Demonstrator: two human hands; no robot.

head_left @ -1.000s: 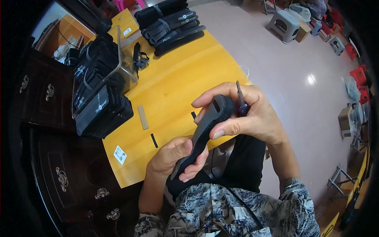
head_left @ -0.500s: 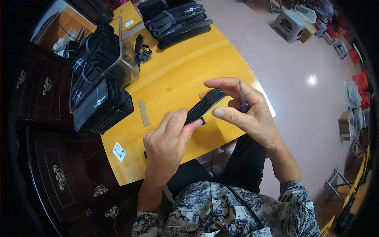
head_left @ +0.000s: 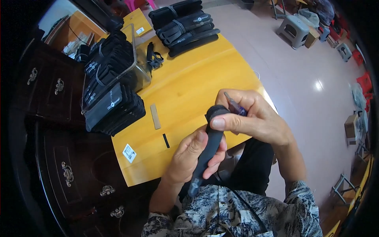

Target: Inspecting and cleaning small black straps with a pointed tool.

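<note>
While a dark drawer cabinet point(head_left: 53, 152) lines the left, a clear bin point(head_left: 143, 75) of folded black pieces stands on the left of the yellow surface point(head_left: 189, 85); a dark stack point(head_left: 183, 29) sits farther right, at the far side, and a grey stool point(head_left: 294, 31) stands on the floor at far right. The left hand point(head_left: 187, 158) wraps a long black band point(head_left: 212, 144), held upright-slanting between both hands; the right hand point(head_left: 256, 118) grips its far end, thumb on top, also holding a purple-handled tool point(head_left: 239, 110).

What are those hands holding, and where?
The left hand grips a long black flexible band mid-length; the right hand holds its upper end and a purple-handled metal tool by the handle.
</note>
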